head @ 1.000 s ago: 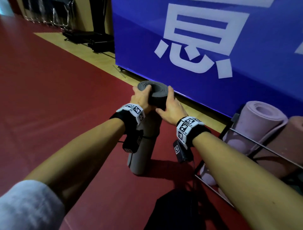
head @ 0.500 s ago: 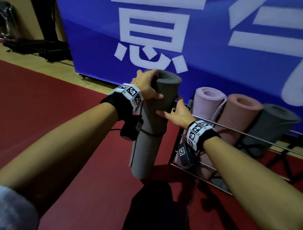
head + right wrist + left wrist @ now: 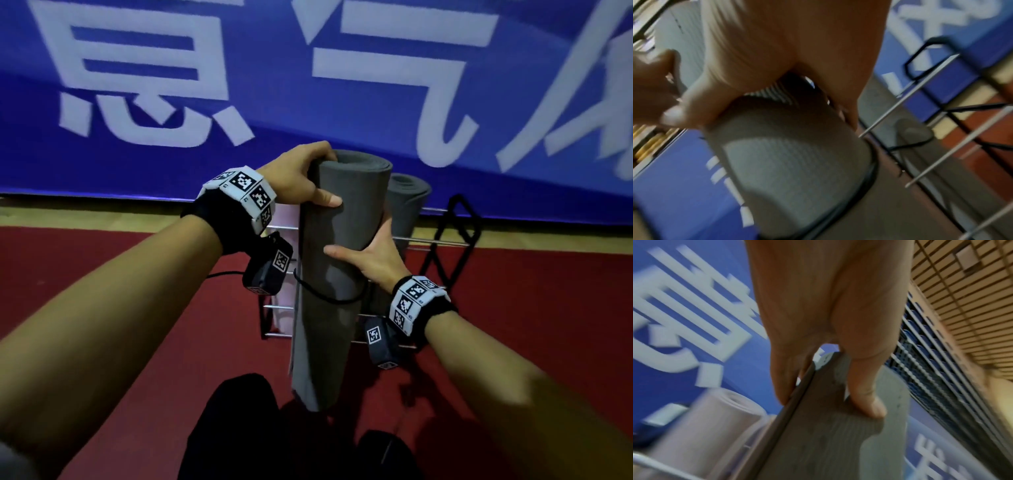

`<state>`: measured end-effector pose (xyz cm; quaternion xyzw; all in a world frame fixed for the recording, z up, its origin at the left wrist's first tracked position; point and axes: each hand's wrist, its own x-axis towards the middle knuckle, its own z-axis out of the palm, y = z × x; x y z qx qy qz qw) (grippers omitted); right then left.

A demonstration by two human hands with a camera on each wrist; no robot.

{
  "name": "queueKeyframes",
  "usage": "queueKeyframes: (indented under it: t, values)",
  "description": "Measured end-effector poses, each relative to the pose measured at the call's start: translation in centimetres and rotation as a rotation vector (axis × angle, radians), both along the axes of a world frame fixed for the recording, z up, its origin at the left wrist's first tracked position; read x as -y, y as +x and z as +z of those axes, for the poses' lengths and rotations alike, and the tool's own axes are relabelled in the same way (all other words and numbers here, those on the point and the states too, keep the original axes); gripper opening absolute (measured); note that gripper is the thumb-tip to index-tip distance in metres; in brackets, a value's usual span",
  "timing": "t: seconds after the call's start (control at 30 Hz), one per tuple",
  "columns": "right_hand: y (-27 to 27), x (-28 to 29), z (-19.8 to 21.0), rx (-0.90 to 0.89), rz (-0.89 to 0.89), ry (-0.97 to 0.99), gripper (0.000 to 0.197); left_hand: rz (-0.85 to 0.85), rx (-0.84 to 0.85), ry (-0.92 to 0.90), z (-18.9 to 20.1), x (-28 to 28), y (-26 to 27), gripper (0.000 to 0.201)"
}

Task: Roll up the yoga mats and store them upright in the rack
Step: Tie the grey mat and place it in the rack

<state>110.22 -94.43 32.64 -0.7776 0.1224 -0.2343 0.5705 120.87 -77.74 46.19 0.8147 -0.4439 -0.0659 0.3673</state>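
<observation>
A rolled grey yoga mat [image 3: 325,274] with a black strap around its middle hangs upright and off the floor in front of the wire rack [image 3: 445,240]. My left hand [image 3: 301,181] grips its top end, thumb across the front [image 3: 865,395]. My right hand [image 3: 370,253] wraps around the roll [image 3: 793,162] lower on its right side. In the rack another grey rolled mat [image 3: 407,205] stands behind the held one, and a pale pink roll [image 3: 711,426] shows on the left, mostly hidden in the head view.
A blue banner [image 3: 308,85] with large white characters stands right behind the rack. Red floor mat [image 3: 102,274] spreads to both sides, with a strip of wood floor [image 3: 68,212] under the banner. My dark-clad legs [image 3: 239,428] are below the mat.
I have turned and stepped right toward the rack. The grey roll has come off the floor and now hangs in front of the rack. My right hand has slid lower on the roll.
</observation>
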Motion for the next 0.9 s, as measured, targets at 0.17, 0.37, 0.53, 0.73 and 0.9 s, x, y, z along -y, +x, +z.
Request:
queueKeyframes:
  t: [0.17,0.37,0.53,0.73,0.9]
  values:
    - [-4.6,5.0,1.3,0.171,-0.239,-0.003,0.109,-0.157,-0.208,-0.317,-1.6,7.7,-2.6,0.073]
    - [-8.6,9.6,4.5,0.252,-0.456,-0.102,0.112,0.089,-0.494,-0.604,-5.2,17.5,-3.2,0.031]
    - [-10.0,12.5,9.0,0.309,-0.528,-0.187,0.11,-0.047,-0.067,-0.249,-6.7,21.7,-2.1,0.036]
    - [-9.5,15.6,17.1,0.372,-0.58,-0.268,0.107,0.019,0.223,-0.003,-4.5,25.2,0.4,0.029]
    - [-7.5,16.4,22.0,0.449,-0.633,-0.254,0.11,0.008,0.082,-0.042,-2.6,27.2,0.6,0.026]
